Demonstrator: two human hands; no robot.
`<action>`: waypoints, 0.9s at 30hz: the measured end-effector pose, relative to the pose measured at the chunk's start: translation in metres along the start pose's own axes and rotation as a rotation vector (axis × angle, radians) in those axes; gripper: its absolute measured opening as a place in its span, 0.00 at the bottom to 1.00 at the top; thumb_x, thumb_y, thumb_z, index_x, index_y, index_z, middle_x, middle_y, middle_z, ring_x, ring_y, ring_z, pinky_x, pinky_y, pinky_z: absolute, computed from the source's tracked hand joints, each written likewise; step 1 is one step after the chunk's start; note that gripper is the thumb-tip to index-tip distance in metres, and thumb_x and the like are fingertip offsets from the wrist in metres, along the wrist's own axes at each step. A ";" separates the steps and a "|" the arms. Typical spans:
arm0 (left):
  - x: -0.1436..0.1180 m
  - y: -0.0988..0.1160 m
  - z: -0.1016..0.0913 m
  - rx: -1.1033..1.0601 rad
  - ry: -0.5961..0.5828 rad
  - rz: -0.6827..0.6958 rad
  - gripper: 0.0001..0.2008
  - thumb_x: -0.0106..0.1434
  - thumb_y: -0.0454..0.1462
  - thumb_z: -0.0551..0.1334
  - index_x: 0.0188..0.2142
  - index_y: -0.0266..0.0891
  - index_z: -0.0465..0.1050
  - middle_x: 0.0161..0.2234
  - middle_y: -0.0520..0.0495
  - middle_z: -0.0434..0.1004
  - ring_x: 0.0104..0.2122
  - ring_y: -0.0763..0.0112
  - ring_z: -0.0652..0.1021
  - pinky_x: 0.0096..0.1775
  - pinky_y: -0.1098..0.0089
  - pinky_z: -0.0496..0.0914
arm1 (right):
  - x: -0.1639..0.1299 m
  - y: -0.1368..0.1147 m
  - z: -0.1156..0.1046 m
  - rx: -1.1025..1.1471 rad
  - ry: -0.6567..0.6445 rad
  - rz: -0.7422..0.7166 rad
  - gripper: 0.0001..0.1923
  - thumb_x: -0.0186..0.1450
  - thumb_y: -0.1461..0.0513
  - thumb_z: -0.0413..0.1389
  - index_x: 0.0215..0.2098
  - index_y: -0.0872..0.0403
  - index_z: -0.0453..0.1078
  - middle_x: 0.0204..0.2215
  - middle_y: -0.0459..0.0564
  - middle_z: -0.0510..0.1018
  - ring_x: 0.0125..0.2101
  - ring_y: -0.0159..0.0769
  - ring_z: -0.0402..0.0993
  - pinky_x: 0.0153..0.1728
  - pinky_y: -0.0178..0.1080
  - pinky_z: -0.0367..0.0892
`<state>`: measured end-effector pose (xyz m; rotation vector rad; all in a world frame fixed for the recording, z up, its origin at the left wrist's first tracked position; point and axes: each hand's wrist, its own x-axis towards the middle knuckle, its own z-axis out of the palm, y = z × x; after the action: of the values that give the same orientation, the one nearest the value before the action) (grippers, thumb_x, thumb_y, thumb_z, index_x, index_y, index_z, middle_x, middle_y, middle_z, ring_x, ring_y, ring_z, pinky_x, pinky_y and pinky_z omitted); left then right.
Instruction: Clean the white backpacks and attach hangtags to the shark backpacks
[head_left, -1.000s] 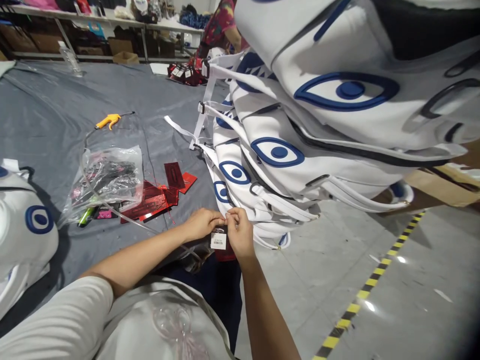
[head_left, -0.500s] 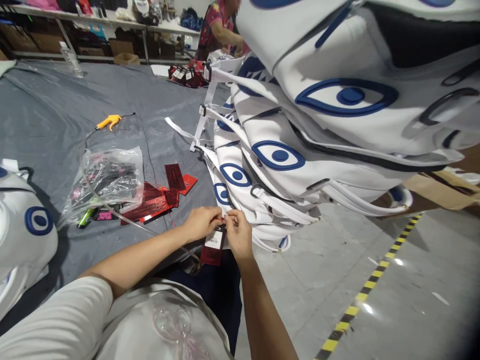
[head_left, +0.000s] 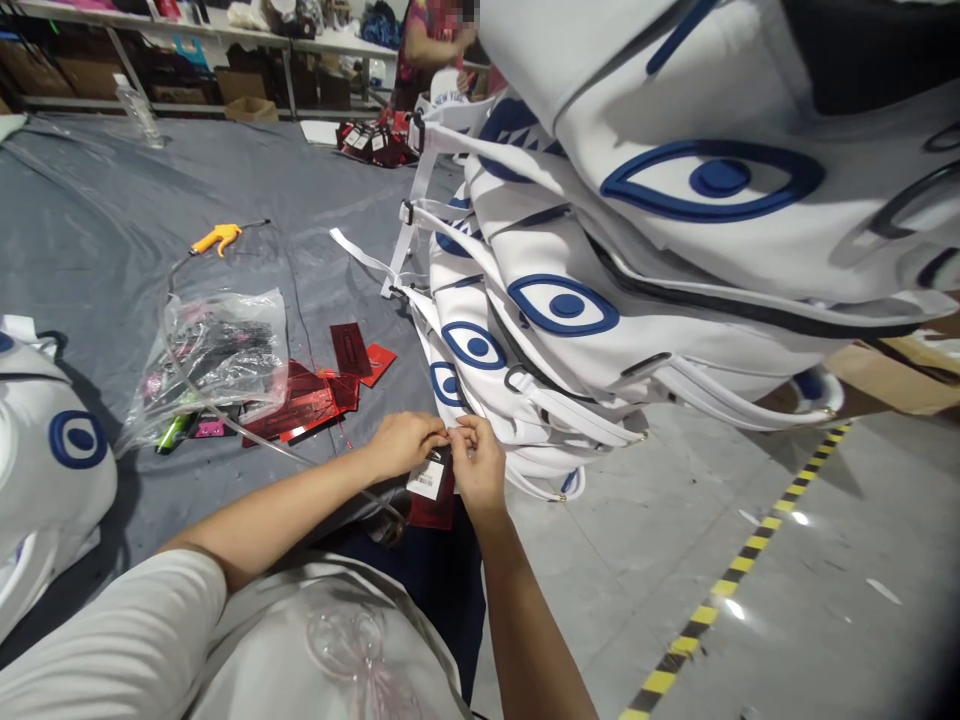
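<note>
Grip: the left hand (head_left: pixel 405 445) and the right hand (head_left: pixel 474 465) meet fingertip to fingertip, both pinched tight on the top of a dark red hang tag with a white barcode sticker (head_left: pixel 429 487).
Tag: it hangs just below the two hands, tilted, against the low edge of a stack of white padded bags with blue eye patterns (head_left: pixel 555 320).
Fastening: too small to tell what joins the tag to the bag.
Stack: the bags lean in a tall pile to the right of the hands, with white straps (head_left: pixel 409 225) trailing off its left side.
Left of the hands: loose red tags (head_left: pixel 322 390) lie scattered on a grey floor sheet (head_left: pixel 90 230), beside a clear plastic bag of small dark parts (head_left: pixel 217 355).
Further out: a yellow-handled air gun (head_left: pixel 217 238) lies on the sheet; another white eye-patterned bag (head_left: pixel 45 450) sits at the far left.
Background: another person in a patterned top (head_left: pixel 424 35) stands near a long workbench (head_left: pixel 225 35).
Right: bare concrete with a yellow-and-black floor stripe (head_left: pixel 750 560).
</note>
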<state>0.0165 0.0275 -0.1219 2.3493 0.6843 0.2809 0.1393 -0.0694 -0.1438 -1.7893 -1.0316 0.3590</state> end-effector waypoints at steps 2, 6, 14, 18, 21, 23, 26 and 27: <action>0.001 0.002 0.003 -0.006 0.028 0.000 0.09 0.69 0.39 0.56 0.37 0.42 0.74 0.39 0.47 0.79 0.40 0.65 0.78 0.35 0.70 0.64 | 0.000 0.001 0.001 -0.001 0.003 -0.005 0.12 0.65 0.54 0.51 0.42 0.53 0.66 0.28 0.48 0.78 0.30 0.38 0.77 0.35 0.40 0.72; -0.002 0.000 0.001 -0.066 0.113 -0.007 0.05 0.68 0.39 0.59 0.38 0.41 0.73 0.40 0.48 0.77 0.40 0.68 0.77 0.39 0.71 0.67 | 0.001 -0.003 -0.003 -0.132 0.008 -0.044 0.15 0.66 0.54 0.50 0.45 0.54 0.69 0.30 0.51 0.79 0.31 0.41 0.77 0.37 0.42 0.72; -0.058 -0.074 -0.041 -0.639 0.653 -0.575 0.06 0.62 0.38 0.63 0.35 0.36 0.72 0.32 0.48 0.75 0.33 0.70 0.77 0.33 0.73 0.69 | 0.033 -0.047 0.046 -0.361 -0.111 -0.315 0.19 0.72 0.61 0.44 0.54 0.55 0.72 0.48 0.58 0.78 0.45 0.44 0.75 0.46 0.41 0.69; -0.064 -0.098 -0.060 -0.734 0.654 -0.706 0.13 0.60 0.39 0.64 0.42 0.34 0.70 0.33 0.45 0.77 0.28 0.69 0.79 0.21 0.77 0.63 | 0.067 -0.062 0.119 -0.364 -0.453 -0.364 0.24 0.69 0.69 0.47 0.62 0.53 0.67 0.58 0.53 0.73 0.53 0.37 0.72 0.52 0.37 0.67; -0.047 -0.100 -0.065 -0.828 0.676 -0.720 0.19 0.57 0.41 0.68 0.44 0.34 0.69 0.36 0.44 0.79 0.26 0.71 0.79 0.19 0.79 0.60 | 0.079 -0.066 0.154 -0.414 -0.519 -0.359 0.21 0.69 0.69 0.50 0.58 0.51 0.70 0.52 0.52 0.77 0.48 0.36 0.75 0.47 0.35 0.69; -0.034 -0.100 -0.064 -0.875 0.702 -0.716 0.18 0.55 0.42 0.70 0.41 0.34 0.70 0.32 0.46 0.79 0.23 0.74 0.78 0.18 0.80 0.58 | 0.077 -0.066 0.160 -0.469 -0.534 -0.337 0.16 0.71 0.65 0.49 0.51 0.51 0.75 0.45 0.53 0.79 0.42 0.38 0.78 0.41 0.36 0.69; -0.018 -0.103 -0.059 -0.900 0.756 -0.711 0.15 0.55 0.44 0.69 0.31 0.35 0.69 0.24 0.51 0.75 0.18 0.78 0.72 0.18 0.80 0.57 | 0.067 -0.065 0.146 -0.553 -0.518 -0.283 0.14 0.72 0.63 0.48 0.44 0.51 0.76 0.42 0.55 0.78 0.38 0.38 0.78 0.38 0.37 0.68; -0.014 -0.105 -0.057 -0.896 0.775 -0.710 0.15 0.56 0.44 0.68 0.29 0.36 0.68 0.21 0.53 0.73 0.17 0.80 0.69 0.18 0.79 0.56 | 0.064 -0.064 0.137 -0.578 -0.500 -0.255 0.14 0.72 0.64 0.48 0.44 0.52 0.76 0.42 0.56 0.78 0.37 0.39 0.78 0.38 0.37 0.67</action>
<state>-0.0582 0.1173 -0.1480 1.0133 1.3401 0.9481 0.0577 0.0727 -0.1378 -2.0840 -1.8435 0.3833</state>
